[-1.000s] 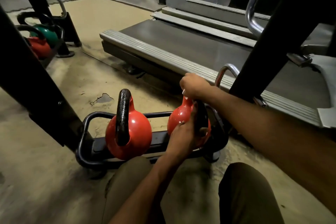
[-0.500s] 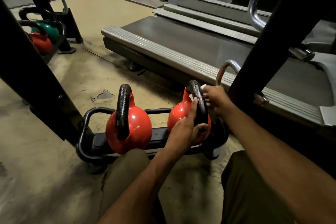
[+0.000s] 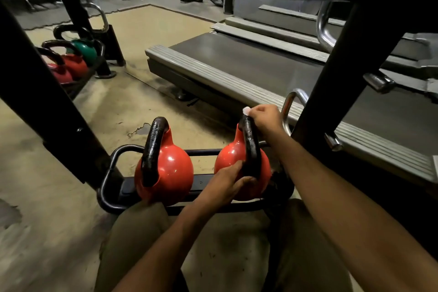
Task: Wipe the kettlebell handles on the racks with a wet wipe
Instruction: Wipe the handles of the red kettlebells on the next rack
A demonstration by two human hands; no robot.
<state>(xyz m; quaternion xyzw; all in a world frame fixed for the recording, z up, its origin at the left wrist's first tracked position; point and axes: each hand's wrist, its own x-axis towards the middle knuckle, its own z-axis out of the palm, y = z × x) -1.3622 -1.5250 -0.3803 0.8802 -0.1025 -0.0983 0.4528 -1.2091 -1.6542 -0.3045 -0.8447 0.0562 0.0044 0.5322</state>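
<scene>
On the low rack at 12 o'clock, the left kettlebell stands beside the right kettlebell, a treadmill behind at 2 o'clock, a far rack at 10 o'clock.

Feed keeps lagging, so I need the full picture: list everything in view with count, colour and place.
near rack: 1, black, floor ahead
left kettlebell: 1, red, black handle, on near rack
right kettlebell: 1, red, black handle, on near rack
far kettlebells: 3, green, red, pinkish, far left
wipe: 1, white, top of right kettlebell's handle
treadmill: at least 1, grey, behind right
left hand: 1, grips right kettlebell's lower handle
right hand: 1, pinches wipe
</scene>
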